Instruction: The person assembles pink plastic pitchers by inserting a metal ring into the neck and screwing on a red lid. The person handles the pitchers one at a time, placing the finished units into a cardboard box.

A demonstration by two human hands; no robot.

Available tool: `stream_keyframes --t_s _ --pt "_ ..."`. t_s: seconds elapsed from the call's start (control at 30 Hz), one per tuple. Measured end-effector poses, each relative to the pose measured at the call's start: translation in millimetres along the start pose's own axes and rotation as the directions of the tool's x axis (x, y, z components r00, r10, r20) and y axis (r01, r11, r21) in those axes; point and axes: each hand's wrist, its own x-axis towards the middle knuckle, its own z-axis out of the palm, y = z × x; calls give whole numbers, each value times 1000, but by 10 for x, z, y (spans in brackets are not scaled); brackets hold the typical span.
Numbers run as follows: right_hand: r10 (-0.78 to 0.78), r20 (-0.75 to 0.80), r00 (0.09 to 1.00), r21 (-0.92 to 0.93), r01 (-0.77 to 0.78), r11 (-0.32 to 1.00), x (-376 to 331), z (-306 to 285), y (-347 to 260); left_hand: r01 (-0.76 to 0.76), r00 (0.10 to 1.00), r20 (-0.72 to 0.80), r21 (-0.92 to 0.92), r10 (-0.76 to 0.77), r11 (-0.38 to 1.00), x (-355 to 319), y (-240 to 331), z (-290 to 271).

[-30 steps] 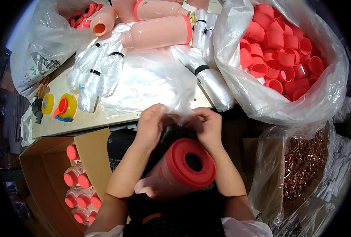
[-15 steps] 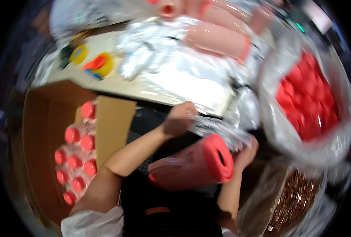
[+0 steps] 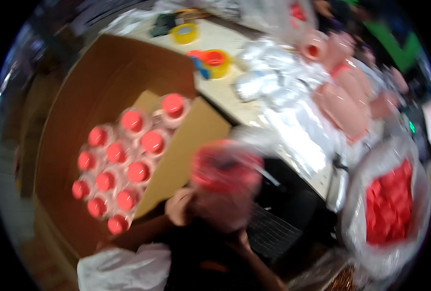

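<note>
A pink cylinder with a coral-red end stands upright in front of my body, a clear plastic bag drawn over it. Its outline is blurred by motion. My left hand is closed against its left side. Lower down, my right hand grips near its bottom, with the fingers partly hidden behind it. Just left of it, an open cardboard box holds several bagged pieces with coral caps, set in rows.
On the table lie clear plastic bags, rolls of yellow tape and more pink cylinders. A plastic sack of red caps stands at the right. A box flap sticks up beside my left hand.
My view has swung left toward the box. The cylinder, tilted on my lap before, is now upright inside the bag. Both hands have gone from the bag's opening to the cylinder's sides.
</note>
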Motion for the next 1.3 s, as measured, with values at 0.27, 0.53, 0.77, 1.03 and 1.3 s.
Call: stream_keyframes --t_s 0.27,0.53,0.77,1.03,1.3 --pt "-845 -62 531 -286 802 525 1331 839 -3198 645 692 -214 -244 -689 724 905 -654 -841" --pt "-881 156 446 -227 885 408 2581 1639 -3949 895 273 -42 -356 -961 270 1334 -3419 -765" --pt "-811 -414 414 -724 390 569 2903 -1194 -3191 778 -293 433 -411 -852 -476 1206 -3637 -482" --pt "-902 -209 378 -958 -266 110 3441 -3205 -3175 707 678 -143 -142 -721 693 1303 -2908 -345" --pt "-712 -420 562 -231 693 683 644 -2381 -3324 437 890 412 -644 -196 628 2749 -315 625"
